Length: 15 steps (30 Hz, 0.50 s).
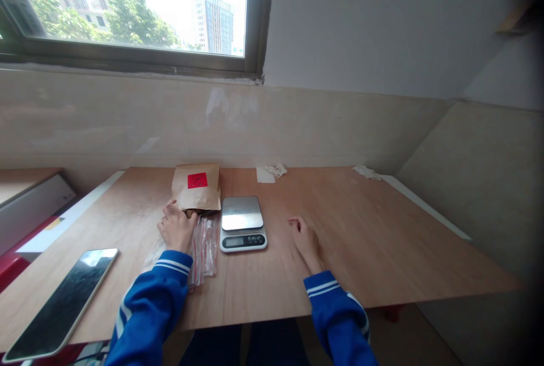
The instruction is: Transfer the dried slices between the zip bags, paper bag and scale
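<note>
My left hand (177,229) is at the near, open end of a brown paper bag (183,189) with a red label (198,180). Its fingers are bent and apart, and I see nothing between them. Clear zip-lock bags (208,247) with red stripes lie under and beside this hand. Just right of them stands a small kitchen scale (242,216) with a bare steel plate and a grey display. Right of the scale, my right hand (305,238) rests on the wooden table (263,292), its fingers curled in with nothing visible in them.
A smartphone (63,301) lies at the table's left side. White paper (266,175) and a crumpled tissue (277,170) are by the back wall, with another crumpled tissue (366,172) farther right. A window (140,9) is above.
</note>
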Each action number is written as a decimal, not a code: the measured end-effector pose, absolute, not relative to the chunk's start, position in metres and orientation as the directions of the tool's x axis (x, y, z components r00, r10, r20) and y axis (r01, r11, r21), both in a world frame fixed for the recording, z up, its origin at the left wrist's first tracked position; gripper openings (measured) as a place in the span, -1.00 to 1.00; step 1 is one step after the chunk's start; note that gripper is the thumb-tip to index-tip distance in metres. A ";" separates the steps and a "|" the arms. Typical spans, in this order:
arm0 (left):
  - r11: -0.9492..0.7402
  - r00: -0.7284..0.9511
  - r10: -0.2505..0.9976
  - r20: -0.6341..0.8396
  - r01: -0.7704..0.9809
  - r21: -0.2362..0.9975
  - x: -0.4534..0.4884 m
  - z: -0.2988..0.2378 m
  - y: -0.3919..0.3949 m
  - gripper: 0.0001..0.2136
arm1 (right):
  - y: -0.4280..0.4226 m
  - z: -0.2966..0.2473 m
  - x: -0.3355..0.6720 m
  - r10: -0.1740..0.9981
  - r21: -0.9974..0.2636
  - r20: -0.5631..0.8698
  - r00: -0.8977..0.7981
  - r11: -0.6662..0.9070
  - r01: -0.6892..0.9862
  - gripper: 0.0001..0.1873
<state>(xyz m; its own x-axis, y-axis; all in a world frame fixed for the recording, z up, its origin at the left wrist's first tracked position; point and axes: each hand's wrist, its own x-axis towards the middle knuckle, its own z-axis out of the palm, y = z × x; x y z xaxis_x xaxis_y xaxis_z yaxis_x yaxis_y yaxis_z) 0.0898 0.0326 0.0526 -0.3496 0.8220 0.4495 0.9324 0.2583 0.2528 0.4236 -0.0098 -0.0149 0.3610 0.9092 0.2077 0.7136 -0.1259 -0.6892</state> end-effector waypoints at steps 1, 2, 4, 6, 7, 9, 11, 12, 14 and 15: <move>0.249 -0.350 0.817 0.458 0.931 0.266 0.091 0.054 0.030 -0.43 | -0.010 -0.016 0.424 0.909 -0.692 0.209 0.361 -0.124 0.712 -0.69; 0.236 -0.347 0.811 0.471 0.931 0.279 0.092 0.056 0.028 -0.43 | -0.009 -0.016 0.424 0.909 -0.692 0.210 0.361 -0.123 0.711 -0.69; 0.205 -0.333 0.807 0.488 0.933 0.297 0.093 0.058 0.023 -0.46 | -0.009 -0.017 0.424 0.908 -0.688 0.212 0.362 -0.124 0.715 -0.69; 0.178 -0.305 0.827 0.472 0.939 0.295 0.093 0.059 0.018 -0.56 | -0.009 -0.018 0.424 0.907 -0.684 0.211 0.364 -0.129 0.718 -0.69; 0.165 -0.288 0.839 0.462 0.943 0.288 0.092 0.059 0.015 -0.62 | -0.009 -0.018 0.425 0.907 -0.683 0.210 0.365 -0.131 0.718 -0.69; 0.119 -0.237 0.854 0.464 0.956 0.269 0.090 0.058 0.009 -0.72 | -0.009 -0.018 0.425 0.908 -0.686 0.210 0.364 -0.128 0.716 -0.70; 0.038 -0.168 0.850 0.499 0.965 0.261 0.088 0.059 0.002 -0.74 | -0.009 -0.018 0.425 0.908 -0.690 0.214 0.361 -0.121 0.714 -0.70; -0.005 -0.137 0.843 0.520 0.965 0.261 0.087 0.061 -0.001 -0.74 | -0.009 -0.018 0.425 0.908 -0.693 0.215 0.359 -0.118 0.712 -0.70; -0.062 -0.102 0.820 0.563 0.962 0.266 0.088 0.066 -0.007 -0.74 | -0.009 -0.018 0.425 0.909 -0.697 0.215 0.357 -0.113 0.708 -0.70; -0.082 -0.095 0.804 0.587 0.960 0.268 0.090 0.070 -0.009 -0.74 | -0.010 -0.018 0.425 0.910 -0.698 0.213 0.354 -0.112 0.708 -0.70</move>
<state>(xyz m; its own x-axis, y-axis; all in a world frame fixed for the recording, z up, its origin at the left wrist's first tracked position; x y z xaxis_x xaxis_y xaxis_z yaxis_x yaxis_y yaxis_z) 0.0902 -0.0092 0.0699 -0.0952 0.8038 0.5872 0.9600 -0.0819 0.2678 0.4246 -0.0095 -0.0176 0.3543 0.9105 0.2133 0.7076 -0.1119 -0.6976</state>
